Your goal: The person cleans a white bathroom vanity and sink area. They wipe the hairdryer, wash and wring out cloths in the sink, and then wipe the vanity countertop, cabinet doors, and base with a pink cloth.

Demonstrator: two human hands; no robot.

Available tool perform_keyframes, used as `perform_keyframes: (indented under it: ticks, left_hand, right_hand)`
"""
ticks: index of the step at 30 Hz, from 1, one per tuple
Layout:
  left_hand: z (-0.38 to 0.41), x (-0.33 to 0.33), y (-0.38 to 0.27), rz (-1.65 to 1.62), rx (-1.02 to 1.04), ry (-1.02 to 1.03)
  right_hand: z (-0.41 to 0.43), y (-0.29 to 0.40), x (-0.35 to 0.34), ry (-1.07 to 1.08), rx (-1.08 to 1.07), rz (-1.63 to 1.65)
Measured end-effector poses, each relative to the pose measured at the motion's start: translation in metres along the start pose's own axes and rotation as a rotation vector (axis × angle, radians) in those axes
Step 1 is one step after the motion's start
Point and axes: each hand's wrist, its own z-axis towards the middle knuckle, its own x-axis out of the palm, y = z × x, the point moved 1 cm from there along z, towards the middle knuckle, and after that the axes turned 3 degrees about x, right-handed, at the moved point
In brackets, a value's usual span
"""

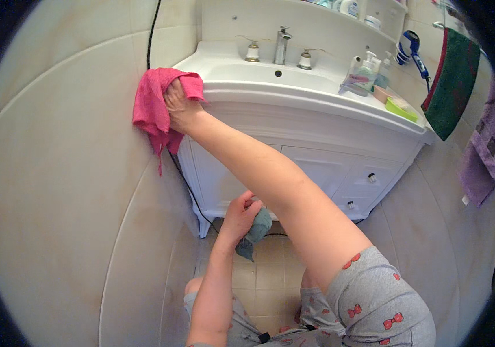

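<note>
Crossing in front of the vanity, my right hand [181, 104] presses on a pink cloth [150, 99] at the left front corner of the white washbasin [251, 89]. The cloth is bunched and hangs over the edge beside the tiled wall. Lower down, my left hand [243, 214] holds a grey-green cloth [259, 226] in front of the cabinet doors, with an end of it dangling. Part of that cloth is hidden behind the hand.
A chrome faucet [281, 45] stands behind the basin between two handles. Pump bottles [366, 69] and a green dish [401, 110] sit at its right. A black cable [186, 186] runs down the left. Towels, including a green one [453, 82], hang at right beside a blue hair dryer [412, 45].
</note>
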Motion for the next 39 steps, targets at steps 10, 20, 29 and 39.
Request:
perform_keyframes:
  ticks: [10,20,29,39]
  left_hand:
    - [0.005,0.029,0.001,-0.027,-0.089,0.123]
    - [0.002,0.055,-0.005,0.039,-0.130,0.200]
    - [0.003,0.059,0.000,-0.033,-0.110,0.210]
    - [-0.005,0.032,-0.016,-0.070,-0.009,0.133]
  right_hand:
    - [-0.184,-0.172,-0.063,-0.134,0.110,0.003]
    - [-0.434,-0.386,-0.187,0.035,0.573,-0.285]
    - [-0.411,-0.346,-0.153,-0.167,0.696,0.935]
    - [-0.148,-0.120,-0.035,-0.159,0.004,0.205]
